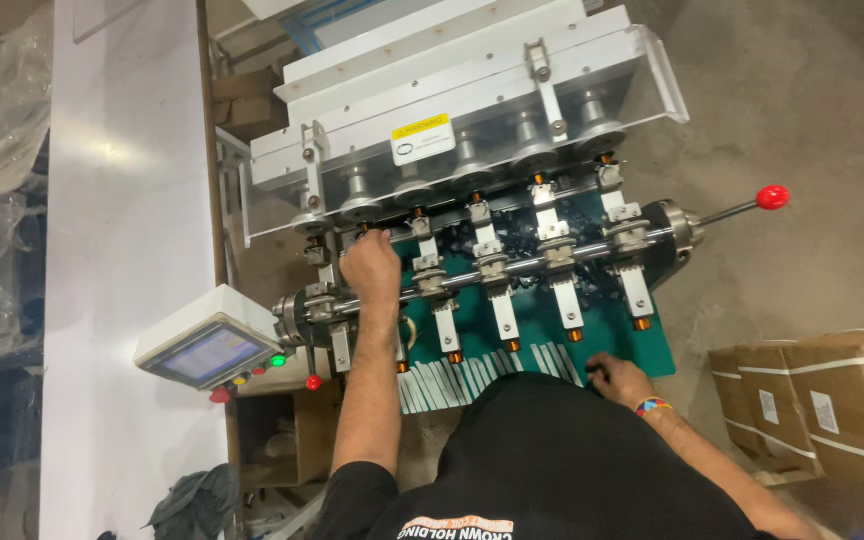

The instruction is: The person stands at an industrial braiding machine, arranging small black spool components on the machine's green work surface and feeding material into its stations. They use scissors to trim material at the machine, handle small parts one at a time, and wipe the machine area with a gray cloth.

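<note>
Left hand (370,265) is up in the machine (472,200), at the leftmost of a row of five clamp stations on a steel shaft (522,267). Fingers are curled in and bunched at a small part by the top of that station; what they pinch I cannot tell. The forearm runs straight up from the body, likely for reach over the green bed (652,355).

Right hand (617,378) rests low at the bed's near edge, beside a row of white strips (482,378). Its fingers are bent, tips on or at a strip, probably kept close for pickup; grip unclear.

A control box (210,350) with screen and buttons sits at left. A red-knobbed lever (752,205) juts right. Cartons (832,400) stand on the floor to the right.
</note>
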